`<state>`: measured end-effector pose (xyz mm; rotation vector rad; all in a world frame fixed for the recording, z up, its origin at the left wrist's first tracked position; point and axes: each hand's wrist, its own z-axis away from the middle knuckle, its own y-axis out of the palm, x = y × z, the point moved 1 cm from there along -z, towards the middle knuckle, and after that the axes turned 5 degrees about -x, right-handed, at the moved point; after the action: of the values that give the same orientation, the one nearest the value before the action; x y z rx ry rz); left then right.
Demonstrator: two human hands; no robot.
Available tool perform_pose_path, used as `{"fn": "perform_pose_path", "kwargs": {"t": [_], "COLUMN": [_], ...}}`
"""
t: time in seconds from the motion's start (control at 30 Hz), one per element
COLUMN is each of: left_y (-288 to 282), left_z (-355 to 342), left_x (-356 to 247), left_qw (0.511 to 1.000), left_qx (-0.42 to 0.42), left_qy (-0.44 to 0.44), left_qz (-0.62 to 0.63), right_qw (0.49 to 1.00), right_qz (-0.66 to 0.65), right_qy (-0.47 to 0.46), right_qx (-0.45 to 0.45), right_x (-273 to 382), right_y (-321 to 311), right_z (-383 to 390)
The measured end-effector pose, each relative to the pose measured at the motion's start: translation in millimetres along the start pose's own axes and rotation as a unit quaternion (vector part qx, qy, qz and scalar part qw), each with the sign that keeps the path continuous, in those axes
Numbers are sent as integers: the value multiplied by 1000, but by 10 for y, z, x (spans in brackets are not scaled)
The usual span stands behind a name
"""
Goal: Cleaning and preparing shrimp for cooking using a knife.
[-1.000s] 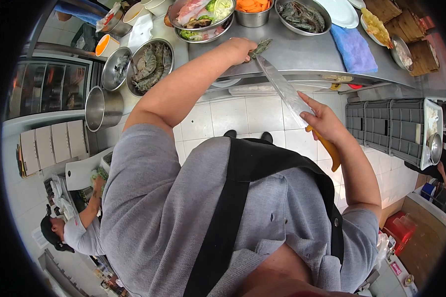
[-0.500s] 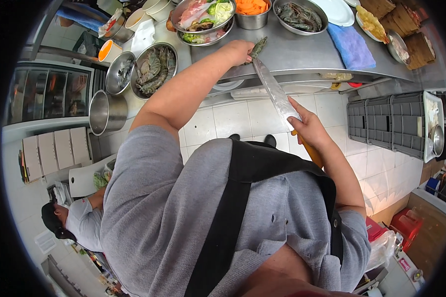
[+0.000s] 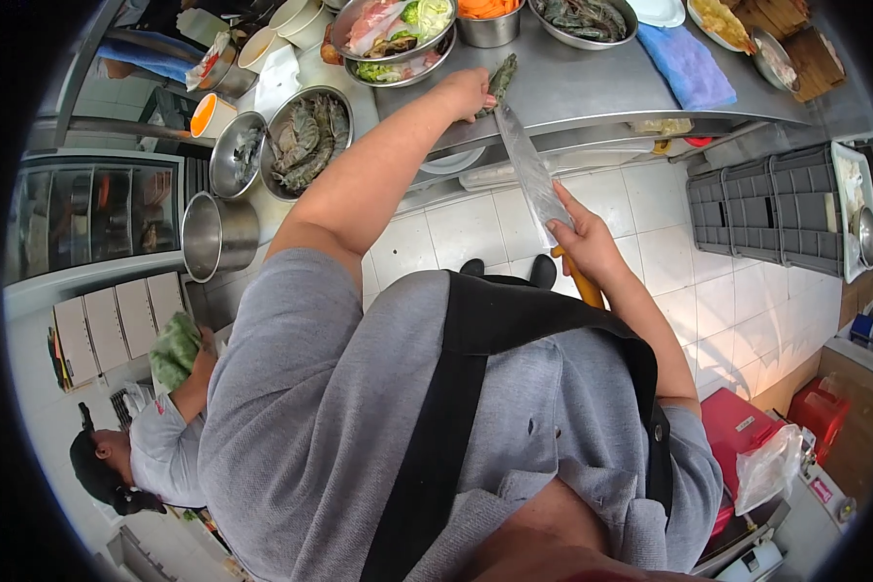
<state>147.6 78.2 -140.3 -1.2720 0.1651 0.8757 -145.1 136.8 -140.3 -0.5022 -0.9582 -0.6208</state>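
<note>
My left hand (image 3: 468, 94) is closed on a raw, dark-shelled shrimp (image 3: 501, 80) at the front edge of the steel counter (image 3: 582, 92). In my right hand (image 3: 584, 233) is a long knife (image 3: 532, 165) with a broad blade and a yellow handle. The blade slants up and left, and its tip meets or nearly meets the shrimp by my left fingers; I cannot tell if it cuts in. To the left, one bowl (image 3: 342, 94) holds several whole shrimp. Beside it, a smaller steel bowl (image 3: 220, 160) has greyish pieces in it.
Along the back stand bowls of meat and vegetables (image 3: 412, 29), sliced carrots (image 3: 488, 8) and more shrimp (image 3: 587, 17). A blue cloth (image 3: 687, 68) lies to their right. An empty steel pot (image 3: 218, 236) stands at left. Grey crates (image 3: 766, 209) are at right. A co-worker (image 3: 155, 436) holds something green.
My right hand and the knife have shifted slightly left. The shrimp sits a little higher and more upright in my left hand. The co-worker has lifted a green thing into view.
</note>
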Motion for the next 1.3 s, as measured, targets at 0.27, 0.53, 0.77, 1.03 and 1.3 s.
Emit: {"fn": "perform_pose_path", "kwargs": {"t": [0.27,0.53,0.77,1.03,1.3], "left_y": [-25,35,48,54,-65], "left_z": [43,52,-9,47,135], "left_x": [-57,60,148,184,236], "left_qw": [998,997,989,995,987], "left_qx": [6,-26,-79,-80,-17], "left_qy": [57,65,94,51,129], "left_qz": [-23,-16,-80,14,-95], "right_qw": [1000,999,999,997,999], "right_qz": [-4,-29,-32,-67,-12], "right_qy": [3,22,29,-10,-17], "right_qx": [-15,-14,-22,-32,-35], "right_x": [66,62,94,-42,49], "right_y": [83,228,369,418,283], "right_z": [64,181,228,161,145]}}
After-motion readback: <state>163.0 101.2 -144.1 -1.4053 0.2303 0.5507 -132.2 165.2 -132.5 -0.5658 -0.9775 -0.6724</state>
